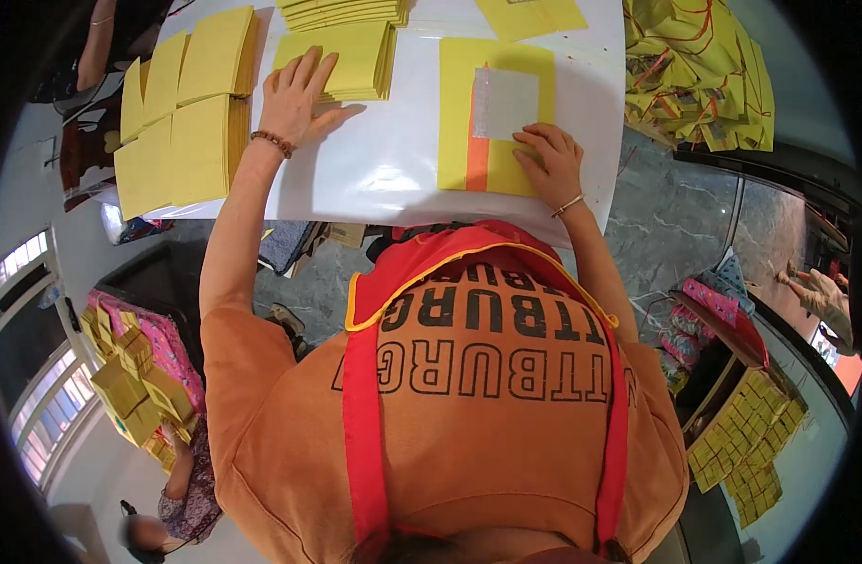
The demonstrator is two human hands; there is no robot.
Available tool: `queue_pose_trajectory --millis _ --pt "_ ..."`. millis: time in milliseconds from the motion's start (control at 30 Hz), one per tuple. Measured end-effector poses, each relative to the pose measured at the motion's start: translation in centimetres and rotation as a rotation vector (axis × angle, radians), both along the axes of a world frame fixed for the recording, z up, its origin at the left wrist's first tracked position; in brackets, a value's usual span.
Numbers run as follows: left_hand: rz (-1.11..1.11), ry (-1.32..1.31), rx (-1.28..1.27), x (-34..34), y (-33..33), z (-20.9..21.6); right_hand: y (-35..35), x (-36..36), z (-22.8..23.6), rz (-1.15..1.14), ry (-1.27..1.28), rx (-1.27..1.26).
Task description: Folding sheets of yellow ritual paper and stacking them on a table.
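Observation:
My left hand point(297, 101) lies spread over the left end of a stack of yellow paper pieces point(360, 61) on the white table, fingertips on the top piece and thumb out to the side. To the right, a yellow paper sheet point(454, 113) lies flat, with an orange strip point(477, 167) down its middle and a silver-grey square point(511, 101) on top. My right hand point(553, 164) rests at the sheet's right edge, fingers bent and apart. Its fingertips are by the square's lower right corner; whether they touch it I cannot tell.
Thick yellow paper stacks point(202, 141) stand at the table's left. Another yellow stack point(341, 11) and a sheet point(534, 14) lie at the far edge. A heap of yellow papers with red strings point(699, 70) is at the right. A person point(181, 489) handles yellow bundles at lower left.

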State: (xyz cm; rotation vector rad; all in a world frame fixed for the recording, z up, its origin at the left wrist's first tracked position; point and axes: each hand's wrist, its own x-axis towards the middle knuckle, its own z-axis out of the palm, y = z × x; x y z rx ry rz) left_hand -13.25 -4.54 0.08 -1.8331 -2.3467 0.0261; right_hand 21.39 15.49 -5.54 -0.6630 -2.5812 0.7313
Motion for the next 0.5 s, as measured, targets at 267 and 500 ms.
queue_pose_trajectory --millis 267,500 --pt "-0.322 -0.464 0.263 11.6 3.5 0.8 -0.1 0.0 -0.5 -0.024 0.023 -0.051" --pt "-0.475 -0.518 0.052 15.6 3.1 -1.6 0.4 0.2 -1.0 -0.03 0.018 -0.103"
